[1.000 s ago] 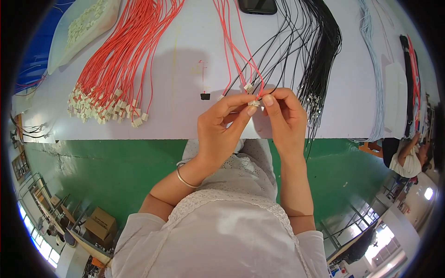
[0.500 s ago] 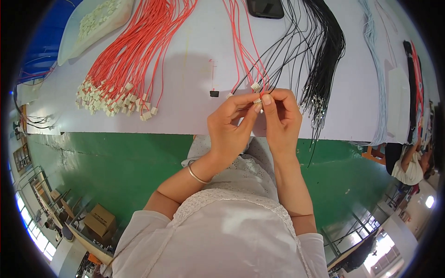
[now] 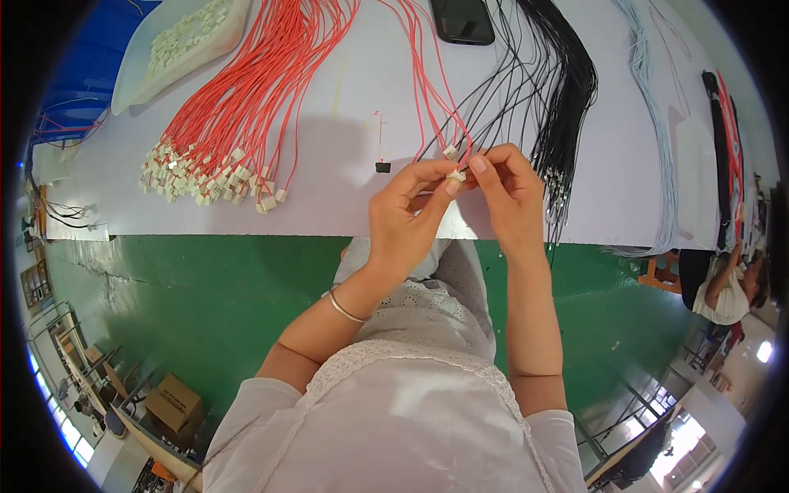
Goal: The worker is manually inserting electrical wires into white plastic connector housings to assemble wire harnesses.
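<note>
My left hand (image 3: 404,215) is closed in a pinch on a small white connector (image 3: 457,175), just above the table's near edge. Close beside it, the thumb and forefinger of my right hand (image 3: 518,201) are pinched on a thin black wire, its end mostly covered by the fingers. Red wires (image 3: 427,86) run down to the held connector. Another white connector (image 3: 450,152) on a red wire lies just beyond my fingertips. Loose black wires (image 3: 514,90) stretch from the far side toward my right hand.
At left lies a bundle of red wires (image 3: 259,82) with white connectors (image 3: 209,177), near a tray (image 3: 136,86) of small white pieces. A black bundle (image 3: 575,82), pale blue wires (image 3: 649,99) and a phone (image 3: 463,20) lie rightward. A small black piece (image 3: 383,168) sits mid-table. Another person (image 3: 727,283) is far right.
My right hand has drawn slightly to the right, away from the left fingertips, so the white connector shows more. My left hand keeps its pinch. The whole view has shifted a little.
</note>
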`<state>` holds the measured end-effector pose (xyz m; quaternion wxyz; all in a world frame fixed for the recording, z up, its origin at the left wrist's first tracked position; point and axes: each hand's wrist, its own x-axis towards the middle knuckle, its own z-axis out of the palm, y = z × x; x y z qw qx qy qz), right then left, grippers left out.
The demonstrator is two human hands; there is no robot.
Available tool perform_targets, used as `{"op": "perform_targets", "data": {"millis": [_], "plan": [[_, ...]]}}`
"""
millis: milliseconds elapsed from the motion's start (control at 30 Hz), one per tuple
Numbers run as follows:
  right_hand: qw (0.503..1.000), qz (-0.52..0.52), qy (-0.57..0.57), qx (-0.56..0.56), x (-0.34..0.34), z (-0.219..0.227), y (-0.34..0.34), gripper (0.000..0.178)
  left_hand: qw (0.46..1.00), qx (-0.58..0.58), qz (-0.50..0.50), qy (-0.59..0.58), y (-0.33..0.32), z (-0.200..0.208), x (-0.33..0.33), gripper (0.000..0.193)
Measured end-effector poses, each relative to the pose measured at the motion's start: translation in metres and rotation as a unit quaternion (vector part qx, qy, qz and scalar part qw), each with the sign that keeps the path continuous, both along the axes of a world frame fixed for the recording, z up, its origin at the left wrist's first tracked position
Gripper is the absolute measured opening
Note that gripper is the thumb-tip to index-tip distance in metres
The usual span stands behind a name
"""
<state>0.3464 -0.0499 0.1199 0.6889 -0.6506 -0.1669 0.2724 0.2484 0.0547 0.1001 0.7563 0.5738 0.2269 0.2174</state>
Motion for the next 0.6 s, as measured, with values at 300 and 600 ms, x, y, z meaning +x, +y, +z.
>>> {"op": "perform_targets", "data": {"millis": [300,600], "plan": [[0.997,-0.079,-0.003,0.002,-0.011,-0.007,0.006,0.016,1.000,0.026,-0.010,0.003,0.003,0.004,0.003,0.018],[0.997,-0.063,-0.039,-0.011,-0.012,-0.018,0.003,0.012,0.999,0.052,-0.003,0.012,0.001,-0.001,0.003,0.017]]}}
